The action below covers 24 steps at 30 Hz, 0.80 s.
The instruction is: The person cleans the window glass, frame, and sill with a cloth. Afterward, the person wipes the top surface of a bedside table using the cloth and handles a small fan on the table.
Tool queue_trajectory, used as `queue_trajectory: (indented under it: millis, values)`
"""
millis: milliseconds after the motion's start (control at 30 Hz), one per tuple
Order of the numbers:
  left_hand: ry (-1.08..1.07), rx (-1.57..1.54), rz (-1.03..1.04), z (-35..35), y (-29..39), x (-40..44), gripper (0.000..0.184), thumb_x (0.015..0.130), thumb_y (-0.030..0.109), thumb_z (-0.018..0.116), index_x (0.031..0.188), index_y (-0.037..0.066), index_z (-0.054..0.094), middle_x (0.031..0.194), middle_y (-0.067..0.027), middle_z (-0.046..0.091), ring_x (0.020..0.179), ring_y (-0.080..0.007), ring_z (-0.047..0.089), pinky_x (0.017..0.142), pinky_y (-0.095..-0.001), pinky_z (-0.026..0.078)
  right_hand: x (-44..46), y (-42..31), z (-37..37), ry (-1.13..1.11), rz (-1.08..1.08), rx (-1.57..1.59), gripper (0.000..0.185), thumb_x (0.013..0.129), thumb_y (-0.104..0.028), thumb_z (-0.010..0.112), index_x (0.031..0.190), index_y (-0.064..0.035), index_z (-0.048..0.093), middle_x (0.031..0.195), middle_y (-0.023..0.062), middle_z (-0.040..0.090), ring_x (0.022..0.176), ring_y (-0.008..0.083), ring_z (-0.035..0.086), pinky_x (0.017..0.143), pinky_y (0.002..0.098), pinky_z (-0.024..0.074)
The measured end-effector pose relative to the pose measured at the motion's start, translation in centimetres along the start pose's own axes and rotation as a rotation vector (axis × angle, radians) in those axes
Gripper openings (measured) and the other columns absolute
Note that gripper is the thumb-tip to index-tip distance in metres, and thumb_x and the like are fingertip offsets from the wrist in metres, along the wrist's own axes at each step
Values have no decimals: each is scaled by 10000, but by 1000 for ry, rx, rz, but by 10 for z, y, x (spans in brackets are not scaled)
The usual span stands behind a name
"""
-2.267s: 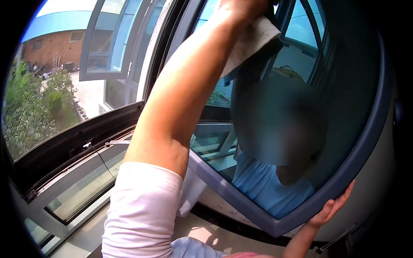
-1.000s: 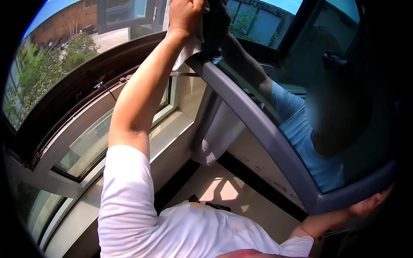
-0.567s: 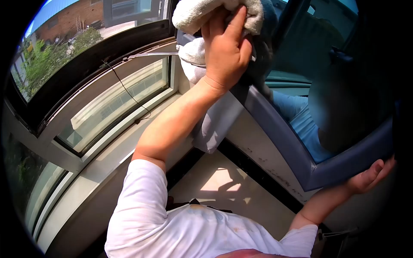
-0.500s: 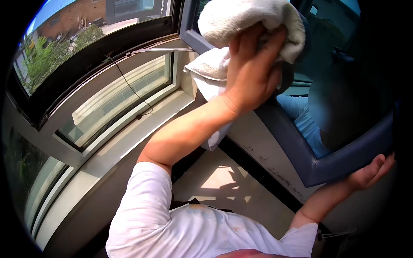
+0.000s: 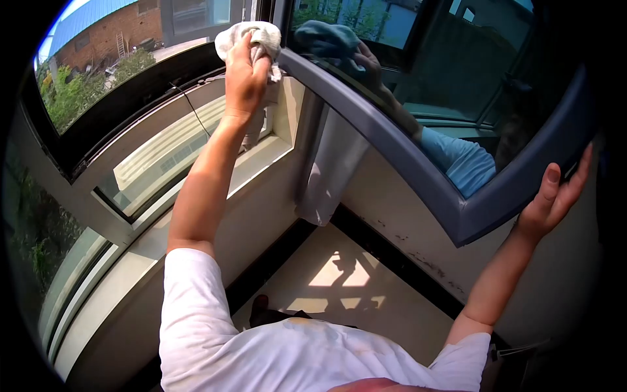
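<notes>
My left hand (image 5: 247, 85) is closed on a bunched white cloth (image 5: 245, 39). It presses the cloth near the hinge-side corner, where the opened window sash (image 5: 385, 140) meets the window frame (image 5: 163, 81). Part of the cloth hangs below the fingers. The sash has a blue-grey frame and dark glass (image 5: 457, 98), which reflects my arm and the cloth. At the right, my right hand (image 5: 552, 199) holds the sash's outer lower edge, its thumb over the frame and its fingers stretched along the edge, partly in shadow.
A thin dark cord (image 5: 191, 108) hangs by the frame. Below it are a lower glass pane (image 5: 163, 147) and a pale sill (image 5: 147, 251). A grey-white wrapped pipe (image 5: 330, 163) stands in the corner. The sash's lower corner (image 5: 460, 228) juts out above the tiled floor (image 5: 392, 320).
My left hand has carried the cloth left and down, off the sash glass to the frame corner. The sash's lower corner appears higher, and my right hand still holds its edge.
</notes>
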<state>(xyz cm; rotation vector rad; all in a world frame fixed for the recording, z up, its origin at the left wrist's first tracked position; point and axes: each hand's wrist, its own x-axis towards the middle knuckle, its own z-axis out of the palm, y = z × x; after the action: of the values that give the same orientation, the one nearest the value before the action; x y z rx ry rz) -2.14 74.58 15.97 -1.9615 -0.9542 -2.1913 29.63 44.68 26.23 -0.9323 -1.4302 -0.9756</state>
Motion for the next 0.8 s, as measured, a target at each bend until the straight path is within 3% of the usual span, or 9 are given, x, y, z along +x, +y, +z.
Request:
queue_trajectory:
  millis: [133,233,333,367,500,533,600,633,800]
  values:
    - [148,-639,126,-61,30,79,605,805,102,569,1352,-43,358,1149,-167,588,1064,-243,560,958,-309,411,-4,1,-1,15,67,99,615,931,-325,514,1412,1,309,1420,169,366,1286,267,405,1050,353,343]
    - [-7,444,153,-82,-89,141,624,767,193,557,1342,14,393,1180,-169,594,1077,-293,574,970,-319,403,-2,3,-3,-28,-40,85,597,928,-293,523,1407,3,323,1443,168,341,1303,272,387,1070,358,317]
    - [-28,64,-43,-132,2,168,410,810,44,526,1217,-5,535,1026,-192,613,856,-234,637,725,-312,514,-7,8,-6,-20,23,82,586,935,-282,511,1405,11,321,1440,165,349,1308,265,381,1071,356,315]
    - [398,-77,121,-126,4,175,359,803,15,537,1162,11,545,878,-150,638,659,-153,632,542,-246,492,-11,12,-7,23,78,80,559,948,-265,489,1401,18,321,1423,170,372,1290,263,402,1061,350,327]
    - [26,825,165,-173,-91,204,313,737,179,639,1009,29,602,959,-172,656,855,-287,642,730,-382,500,-25,46,-23,-6,123,-35,497,963,-251,474,1347,46,367,1285,184,486,1153,245,502,968,321,391]
    - [39,866,126,-170,-84,210,336,739,147,628,1056,36,618,945,-172,649,847,-302,635,741,-380,506,-27,54,-26,-5,136,-71,488,963,-249,476,1337,49,379,1259,182,502,1130,240,512,952,318,397]
    - [-112,124,55,-160,-45,211,429,726,116,614,1150,55,599,985,-184,622,872,-324,617,785,-377,500,-20,36,-16,50,83,-4,456,961,-243,483,1295,63,425,1197,172,530,1076,236,534,921,304,410]
    - [-64,-107,129,-145,18,189,372,799,-4,536,1170,29,538,929,-137,627,789,-172,638,642,-293,512,-26,52,-26,12,113,-14,457,959,-240,488,1293,66,427,1202,175,531,1086,235,530,930,304,403]
    - [-346,634,512,-119,31,181,394,745,9,590,1133,77,587,1060,-165,607,957,-331,592,805,-432,491,-31,63,-29,-20,108,2,449,957,-208,495,1297,76,421,1240,184,519,1125,239,514,969,307,374]
